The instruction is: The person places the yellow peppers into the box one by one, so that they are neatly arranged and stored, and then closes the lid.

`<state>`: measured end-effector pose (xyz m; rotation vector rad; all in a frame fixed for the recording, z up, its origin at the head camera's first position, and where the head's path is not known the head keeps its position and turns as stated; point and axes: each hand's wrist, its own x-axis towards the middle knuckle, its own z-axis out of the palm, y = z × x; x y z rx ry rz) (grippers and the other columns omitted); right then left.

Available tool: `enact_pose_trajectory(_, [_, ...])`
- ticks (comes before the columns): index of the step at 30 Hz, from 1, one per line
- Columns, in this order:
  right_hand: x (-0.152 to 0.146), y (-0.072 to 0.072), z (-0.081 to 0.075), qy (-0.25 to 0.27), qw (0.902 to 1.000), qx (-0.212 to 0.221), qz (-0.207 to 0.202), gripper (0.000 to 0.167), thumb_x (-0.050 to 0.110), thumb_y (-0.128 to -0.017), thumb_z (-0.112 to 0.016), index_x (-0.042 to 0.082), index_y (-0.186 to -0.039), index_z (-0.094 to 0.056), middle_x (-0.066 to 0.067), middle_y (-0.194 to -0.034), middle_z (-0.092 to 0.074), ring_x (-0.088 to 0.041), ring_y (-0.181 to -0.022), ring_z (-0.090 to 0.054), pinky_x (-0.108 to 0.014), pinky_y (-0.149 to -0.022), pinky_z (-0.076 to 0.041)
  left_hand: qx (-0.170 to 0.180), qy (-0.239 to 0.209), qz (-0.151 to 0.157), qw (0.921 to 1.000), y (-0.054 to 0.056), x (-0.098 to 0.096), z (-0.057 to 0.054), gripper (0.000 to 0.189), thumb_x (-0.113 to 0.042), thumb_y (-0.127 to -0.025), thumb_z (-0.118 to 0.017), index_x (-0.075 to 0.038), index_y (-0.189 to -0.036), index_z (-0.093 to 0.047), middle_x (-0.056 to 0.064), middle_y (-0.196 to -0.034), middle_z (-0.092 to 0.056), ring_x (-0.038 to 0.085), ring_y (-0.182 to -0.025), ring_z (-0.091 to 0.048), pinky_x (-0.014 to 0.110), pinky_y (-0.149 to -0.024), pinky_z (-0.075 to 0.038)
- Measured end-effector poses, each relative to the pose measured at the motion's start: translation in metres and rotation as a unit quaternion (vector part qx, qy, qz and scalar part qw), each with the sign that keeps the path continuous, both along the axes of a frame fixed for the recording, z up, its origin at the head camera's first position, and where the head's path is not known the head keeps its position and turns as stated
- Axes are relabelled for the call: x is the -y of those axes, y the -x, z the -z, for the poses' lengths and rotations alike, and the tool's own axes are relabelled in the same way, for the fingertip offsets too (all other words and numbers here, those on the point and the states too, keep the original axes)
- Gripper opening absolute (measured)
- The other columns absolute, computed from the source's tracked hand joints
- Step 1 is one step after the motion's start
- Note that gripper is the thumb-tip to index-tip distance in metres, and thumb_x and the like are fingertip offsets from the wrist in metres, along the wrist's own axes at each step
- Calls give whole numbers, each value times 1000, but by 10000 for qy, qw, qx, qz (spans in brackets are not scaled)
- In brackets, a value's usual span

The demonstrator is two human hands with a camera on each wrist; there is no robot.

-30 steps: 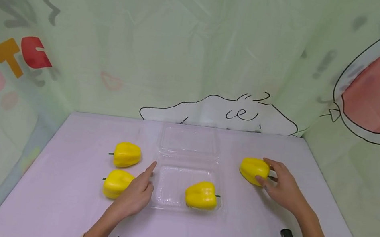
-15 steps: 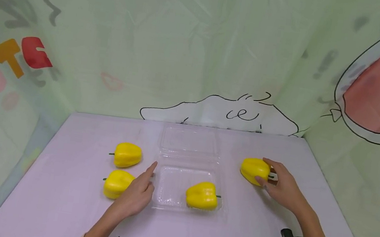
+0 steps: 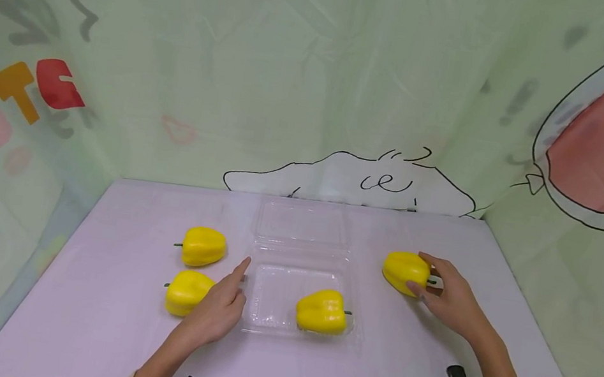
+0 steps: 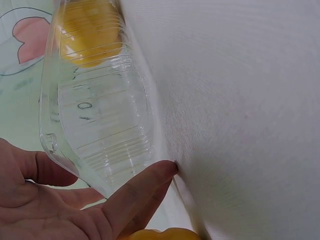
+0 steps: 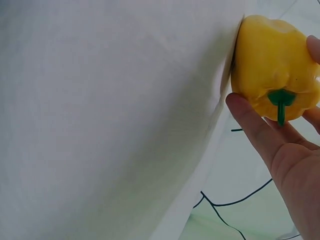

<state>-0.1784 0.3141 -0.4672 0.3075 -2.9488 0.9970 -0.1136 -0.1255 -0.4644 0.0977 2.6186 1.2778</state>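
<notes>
On the table's right side my right hand (image 3: 451,296) holds a yellow bell pepper (image 3: 404,271), thumb and fingers around its stem end. In the right wrist view that pepper (image 5: 275,65) lies against the cloth with its green stem facing the wrist. My left hand (image 3: 217,307) rests at the left edge of a clear plastic clamshell box (image 3: 274,300), fingers fairly straight along its side. The left wrist view has the thumb (image 4: 50,170) near the box's rim. A second yellow bell pepper (image 3: 322,311) sits in the right part of the box, stem to the right.
Two more yellow bell peppers stand left of the box: one farther back (image 3: 203,247), one nearer (image 3: 187,293) and partly covered by my left hand. The box's lid (image 3: 303,224) lies folded back toward the rear edge of the cloth-covered table (image 3: 117,265). Printed curtains surround it.
</notes>
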Motion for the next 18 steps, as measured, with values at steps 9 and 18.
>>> enact_pose_trajectory(9, [-4, -1, 2, 4, 9999, -97, -47, 73, 27, -100, -75, -5, -157, -41, -34, -154, -46, -50, -132, -53, -59, -98, -58, -81, 44, -11, 10000, 1, 1, 2, 64, -13, -108, -36, -13, -170, -21, 22, -162, -48, 41, -157, -40, 64, -130, -29])
enact_pose_trajectory(18, [-4, -3, -4, 30, 9999, -89, -64, 72, 26, -100, -75, -4, -157, -42, -33, -155, -46, -51, -133, -52, -60, -98, -58, -32, 8, 16, 10000, 2, 1, 1, 64, -13, -108, -36, -13, -170, -21, 22, -163, -47, 41, -157, -39, 65, -129, -29])
